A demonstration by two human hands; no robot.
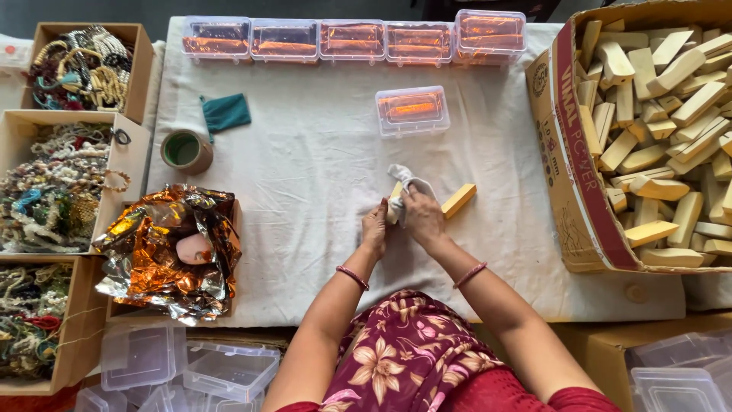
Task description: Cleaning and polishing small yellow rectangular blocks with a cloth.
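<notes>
My left hand grips a pale yellow wooden block at the middle of the cloth-covered table. My right hand presses a white cloth over the top of that block. A second wooden block lies on the table just right of my right hand, not touched. A closed clear plastic box with orange foil inside sits farther back.
A large cardboard box full of wooden blocks stands at the right. Several closed clear boxes line the far edge. At the left are crumpled orange foil sheets, a tape roll, a green pouch and cartons of beaded jewellery. Empty clear boxes lie near me.
</notes>
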